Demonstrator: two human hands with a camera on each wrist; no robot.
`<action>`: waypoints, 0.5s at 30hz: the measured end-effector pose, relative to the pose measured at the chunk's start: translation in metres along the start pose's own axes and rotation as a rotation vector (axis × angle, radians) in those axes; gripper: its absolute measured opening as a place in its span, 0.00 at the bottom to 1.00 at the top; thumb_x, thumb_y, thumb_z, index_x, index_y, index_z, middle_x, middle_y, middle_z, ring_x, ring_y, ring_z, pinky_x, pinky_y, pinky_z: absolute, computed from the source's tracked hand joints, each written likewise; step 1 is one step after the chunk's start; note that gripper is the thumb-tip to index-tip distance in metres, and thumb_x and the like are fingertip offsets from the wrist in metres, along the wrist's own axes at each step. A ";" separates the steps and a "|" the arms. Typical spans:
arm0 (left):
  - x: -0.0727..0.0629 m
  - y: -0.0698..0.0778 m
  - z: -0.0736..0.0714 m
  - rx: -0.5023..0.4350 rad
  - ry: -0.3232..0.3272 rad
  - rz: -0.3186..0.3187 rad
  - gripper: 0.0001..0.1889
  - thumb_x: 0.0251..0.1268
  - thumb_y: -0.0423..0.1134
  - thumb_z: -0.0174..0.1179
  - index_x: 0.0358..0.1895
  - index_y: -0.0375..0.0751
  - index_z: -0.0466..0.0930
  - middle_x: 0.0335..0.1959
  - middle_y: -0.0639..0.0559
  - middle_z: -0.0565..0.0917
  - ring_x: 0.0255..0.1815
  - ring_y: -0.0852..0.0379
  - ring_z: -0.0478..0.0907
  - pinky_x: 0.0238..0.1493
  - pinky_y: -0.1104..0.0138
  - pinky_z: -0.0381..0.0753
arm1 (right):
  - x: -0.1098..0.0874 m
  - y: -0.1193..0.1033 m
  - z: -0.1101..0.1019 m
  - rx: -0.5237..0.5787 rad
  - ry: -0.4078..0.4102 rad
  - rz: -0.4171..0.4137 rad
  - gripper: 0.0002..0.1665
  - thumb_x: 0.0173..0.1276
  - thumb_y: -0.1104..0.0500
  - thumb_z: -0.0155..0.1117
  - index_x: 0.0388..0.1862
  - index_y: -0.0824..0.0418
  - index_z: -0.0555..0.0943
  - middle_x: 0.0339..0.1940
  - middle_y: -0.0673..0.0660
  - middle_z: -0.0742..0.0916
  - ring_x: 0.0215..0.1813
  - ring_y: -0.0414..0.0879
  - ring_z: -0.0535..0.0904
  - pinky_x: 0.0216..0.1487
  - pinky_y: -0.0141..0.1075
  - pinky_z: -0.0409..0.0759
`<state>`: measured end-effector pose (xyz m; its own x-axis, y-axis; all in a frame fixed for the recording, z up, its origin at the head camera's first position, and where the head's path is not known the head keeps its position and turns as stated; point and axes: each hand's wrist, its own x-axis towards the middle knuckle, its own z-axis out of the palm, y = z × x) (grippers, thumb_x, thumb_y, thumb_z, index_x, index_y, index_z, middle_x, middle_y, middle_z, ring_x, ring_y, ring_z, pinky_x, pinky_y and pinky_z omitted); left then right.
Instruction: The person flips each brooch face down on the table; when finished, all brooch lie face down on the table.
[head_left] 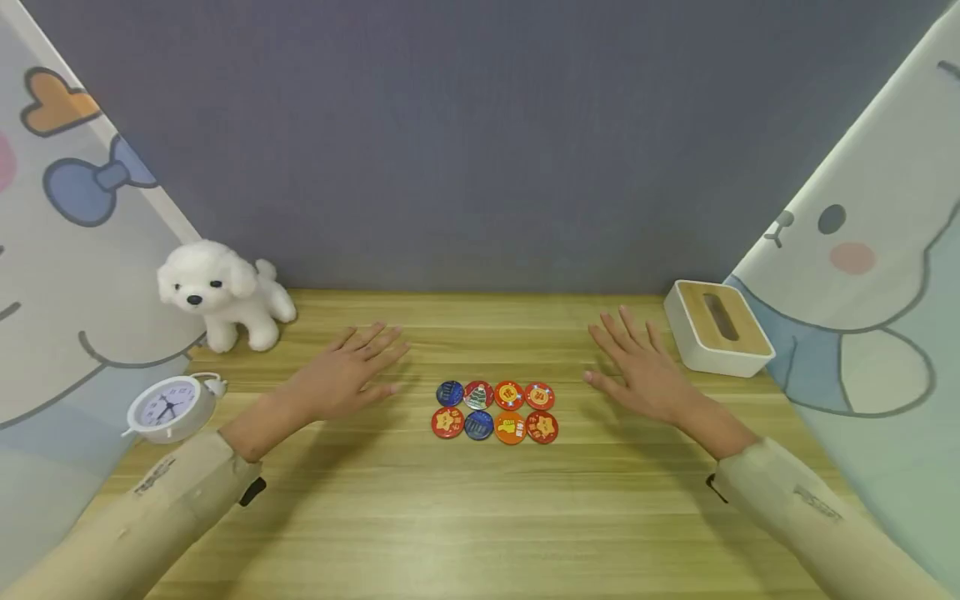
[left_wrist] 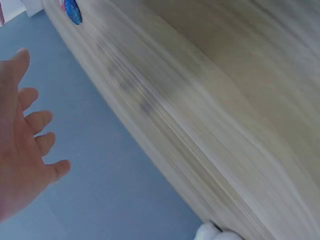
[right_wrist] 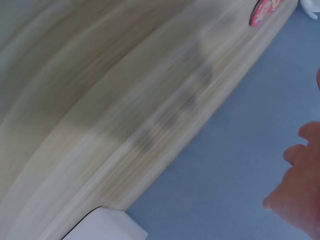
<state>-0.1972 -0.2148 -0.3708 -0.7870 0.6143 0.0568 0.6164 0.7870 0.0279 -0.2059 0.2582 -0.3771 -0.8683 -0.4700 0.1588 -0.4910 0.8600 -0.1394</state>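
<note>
Several round badges lie in two rows on the wooden table, in the middle of the head view. Among them are a blue badge (head_left: pixel 450 393), a badge with a Christmas tree (head_left: pixel 478 396), an orange thumbs-up badge (head_left: pixel 510 427) and a red star badge (head_left: pixel 447 422). My left hand (head_left: pixel 348 375), fingers spread and holding nothing, hovers to the left of the rows. On their right, my right hand (head_left: pixel 637 371) is likewise spread, palm down, with nothing in it. Shadows of both hands fall on the wood.
A white plush dog (head_left: pixel 228 292) stands at the back left, with a white alarm clock (head_left: pixel 171 408) in front of it. At the back right sits a white tissue box (head_left: pixel 720 327) with a wooden lid. A grey panel (head_left: pixel 480 150) rises behind the table (head_left: pixel 480 517).
</note>
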 end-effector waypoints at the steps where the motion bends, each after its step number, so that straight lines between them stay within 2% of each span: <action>1: 0.002 0.000 0.000 0.000 -0.002 0.005 0.37 0.75 0.57 0.54 0.80 0.51 0.54 0.82 0.44 0.53 0.83 0.38 0.46 0.79 0.40 0.43 | 0.004 -0.002 -0.001 0.011 0.010 0.002 0.47 0.74 0.35 0.54 0.82 0.57 0.54 0.83 0.63 0.53 0.85 0.58 0.34 0.78 0.65 0.35; 4: 0.010 0.000 0.000 -0.011 -0.016 0.014 0.36 0.76 0.57 0.52 0.80 0.51 0.54 0.81 0.43 0.56 0.82 0.38 0.48 0.78 0.40 0.46 | 0.019 -0.011 -0.004 0.034 0.032 -0.002 0.48 0.74 0.35 0.54 0.82 0.56 0.55 0.83 0.63 0.56 0.85 0.60 0.38 0.78 0.65 0.39; 8: 0.022 0.003 0.002 -0.054 -0.052 0.002 0.35 0.76 0.56 0.52 0.80 0.50 0.56 0.79 0.42 0.60 0.81 0.38 0.52 0.76 0.38 0.51 | 0.038 -0.030 -0.003 0.083 0.014 -0.023 0.45 0.73 0.36 0.57 0.80 0.57 0.59 0.81 0.63 0.61 0.83 0.63 0.45 0.78 0.63 0.46; 12: 0.037 0.004 0.009 -0.119 -0.067 -0.026 0.33 0.76 0.54 0.54 0.78 0.47 0.61 0.75 0.39 0.67 0.77 0.36 0.61 0.73 0.38 0.59 | 0.056 -0.052 0.007 0.178 -0.060 -0.057 0.42 0.73 0.43 0.62 0.78 0.59 0.63 0.80 0.64 0.64 0.82 0.64 0.50 0.78 0.60 0.52; 15: 0.046 0.008 0.014 -0.135 -0.068 -0.054 0.30 0.75 0.53 0.55 0.75 0.44 0.66 0.72 0.37 0.71 0.74 0.35 0.65 0.71 0.37 0.62 | 0.070 -0.072 0.019 0.217 -0.110 -0.089 0.38 0.72 0.47 0.64 0.75 0.60 0.68 0.79 0.64 0.65 0.82 0.65 0.51 0.79 0.60 0.51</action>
<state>-0.2293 -0.1795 -0.3819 -0.8161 0.5776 -0.0162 0.5677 0.8068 0.1637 -0.2326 0.1600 -0.3745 -0.8176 -0.5710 0.0744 -0.5593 0.7568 -0.3383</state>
